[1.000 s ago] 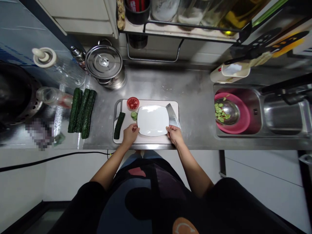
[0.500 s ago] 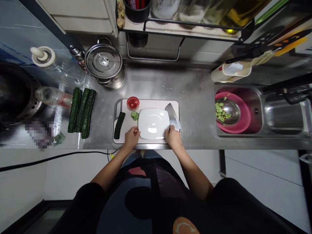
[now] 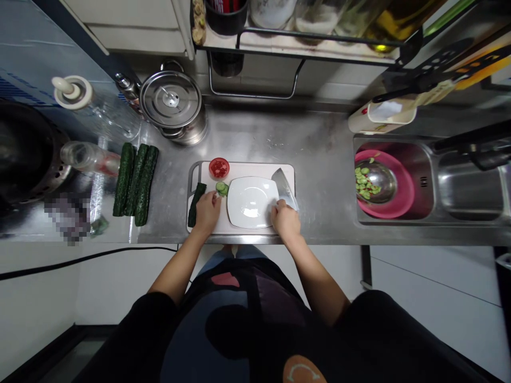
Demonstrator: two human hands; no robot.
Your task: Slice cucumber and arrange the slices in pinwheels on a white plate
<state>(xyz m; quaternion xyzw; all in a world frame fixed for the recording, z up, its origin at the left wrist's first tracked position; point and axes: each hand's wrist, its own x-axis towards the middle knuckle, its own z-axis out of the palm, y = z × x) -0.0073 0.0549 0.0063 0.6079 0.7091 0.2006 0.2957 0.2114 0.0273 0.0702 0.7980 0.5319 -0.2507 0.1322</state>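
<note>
Now the left hand (image 3: 207, 213) is at the cucumber slices (image 3: 222, 187), off the plate

Half a second ago the left fingers were at the near-left edge of the white plate (image 3: 253, 202); now they are clear of it and farther forward. The plate has stayed in about the same place on the cutting board (image 3: 239, 169).

The slices lie on the board just ahead of the left fingertips, between the plate and the dark green cucumber piece (image 3: 195, 205), with the red bowl (image 3: 219, 168) behind them. The plate is just beside the right hand (image 3: 286, 219), and the wide blade of the knife (image 3: 283, 186) reaches forward from that hand.

The left fingers are drawn together, almost without a gap; whether they have hold of a slice, I cannot tell. The right fingers are curled in by the near end of the knife, the thumb side near the plate's edge; their grip is hidden.
</note>
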